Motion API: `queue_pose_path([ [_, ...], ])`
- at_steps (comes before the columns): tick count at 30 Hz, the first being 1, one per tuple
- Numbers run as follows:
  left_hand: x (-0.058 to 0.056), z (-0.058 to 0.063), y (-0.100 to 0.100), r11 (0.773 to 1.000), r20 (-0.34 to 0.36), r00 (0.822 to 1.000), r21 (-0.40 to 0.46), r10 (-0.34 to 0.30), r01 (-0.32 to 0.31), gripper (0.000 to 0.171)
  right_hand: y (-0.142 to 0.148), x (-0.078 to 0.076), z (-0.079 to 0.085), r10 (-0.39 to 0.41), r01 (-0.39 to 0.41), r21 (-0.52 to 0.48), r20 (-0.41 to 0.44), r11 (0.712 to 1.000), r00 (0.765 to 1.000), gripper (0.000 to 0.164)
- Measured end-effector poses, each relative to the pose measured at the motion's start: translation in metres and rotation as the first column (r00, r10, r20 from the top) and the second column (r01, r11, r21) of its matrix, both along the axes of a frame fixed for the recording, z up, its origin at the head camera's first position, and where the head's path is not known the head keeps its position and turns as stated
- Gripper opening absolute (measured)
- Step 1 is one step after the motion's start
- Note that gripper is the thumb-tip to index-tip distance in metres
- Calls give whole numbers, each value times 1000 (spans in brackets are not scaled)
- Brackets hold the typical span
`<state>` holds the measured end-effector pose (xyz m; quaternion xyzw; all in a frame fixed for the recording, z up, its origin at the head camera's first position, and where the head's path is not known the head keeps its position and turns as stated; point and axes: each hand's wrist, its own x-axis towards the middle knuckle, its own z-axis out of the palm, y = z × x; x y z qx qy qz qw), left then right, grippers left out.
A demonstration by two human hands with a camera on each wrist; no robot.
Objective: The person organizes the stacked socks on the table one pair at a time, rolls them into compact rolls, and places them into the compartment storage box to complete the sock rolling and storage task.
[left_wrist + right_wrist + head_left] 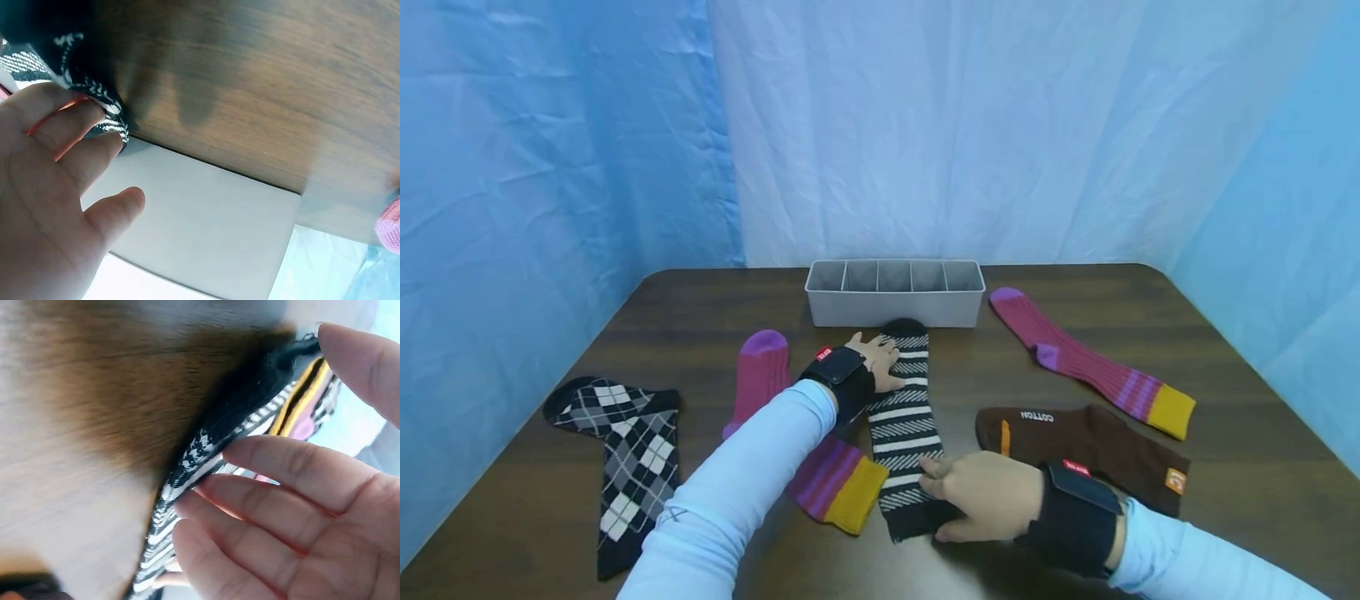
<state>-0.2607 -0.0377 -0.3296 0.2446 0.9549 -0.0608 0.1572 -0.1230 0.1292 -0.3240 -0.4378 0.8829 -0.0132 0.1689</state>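
A black-and-white striped sock (906,429) lies lengthwise in the middle of the table, its black toe up by the grey box and its black cuff toward me. My left hand (878,361) is at the sock's upper part, fingers extended; in the left wrist view those fingertips rest against the knit (115,125). Near the cuff, my right hand (988,496) lies along the sock's right side. Seen from the right wrist, its fingers (262,456) are extended against the stripes, and the thumb (350,359) reaches the cuff's end.
A grey compartment box (895,308) stands at the back. Left are a pink-purple sock with yellow cuff (760,371), partly under my left arm, and a black argyle sock (640,450). Right are a matching pink-purple sock (1082,354) and a brown sock (1075,442). Blue-white sheets surround the table.
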Motion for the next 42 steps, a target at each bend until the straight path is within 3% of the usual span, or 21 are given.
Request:
queue_pose_path([
  [3,9,12,0,1000,-6,1000,19,-3,4,57,-3,-2,2,9,-9,3,-11,1000,1000,50],
  [8,13,13,0,999,-22,999,21,-43,43,56,-1,-5,7,-16,18,-29,37,999,999,46],
  [10,17,13,2,995,-55,994,43,-89,92,54,1,-4,9,-21,23,-61,36,998,999,43],
  [12,31,15,3,980,-109,980,84,-169,179,52,3,-3,12,-31,32,-104,10,994,999,41],
  [14,54,21,2,946,-191,945,136,-265,293,45,6,-1,15,-36,29,-159,-40,987,999,37],
  [16,83,24,-1,899,-281,895,175,-346,402,33,8,1,17,-40,24,-198,-79,980,996,31],
  [18,111,26,-6,851,-341,848,198,-405,487,21,9,2,17,-21,0,-210,-97,978,995,25],
  [20,133,22,-11,816,-373,806,182,-459,549,14,8,3,15,6,-25,-199,-96,980,995,20],
  [23,149,11,-15,789,-376,765,124,-523,601,16,6,4,10,52,-67,-172,-91,983,995,17],
  [25,153,3,-16,783,-361,755,98,-547,614,18,5,5,6,70,-83,-157,-84,984,994,16],
  [30,157,-9,-17,776,-349,762,133,-546,617,19,3,8,1,73,-81,-129,-65,988,995,16],
  [31,158,-9,-18,779,-353,766,140,-537,611,21,3,9,0,70,-77,-124,-62,989,996,17],
  [33,161,-10,-22,808,-359,789,140,-498,573,30,3,10,0,61,-68,-120,-56,990,997,18],
  [34,162,-10,-25,832,-358,810,137,-464,537,37,3,10,0,61,-68,-119,-61,990,996,19],
  [36,166,-10,-32,891,-325,868,133,-374,434,54,2,11,0,64,-72,-118,-70,990,995,20],
  [38,169,-11,-40,945,-246,935,140,-255,294,70,2,11,2,61,-68,-116,-61,991,996,20],
  [39,171,-11,-45,963,-201,960,146,-194,225,75,2,11,3,61,-67,-113,-58,991,996,20],
  [40,171,-12,-49,975,-148,979,151,-143,166,78,2,11,3,58,-63,-111,-52,992,997,20],
  [42,172,-12,-56,981,-67,995,173,-77,88,81,2,11,5,50,-53,-105,-35,993,998,20],
])
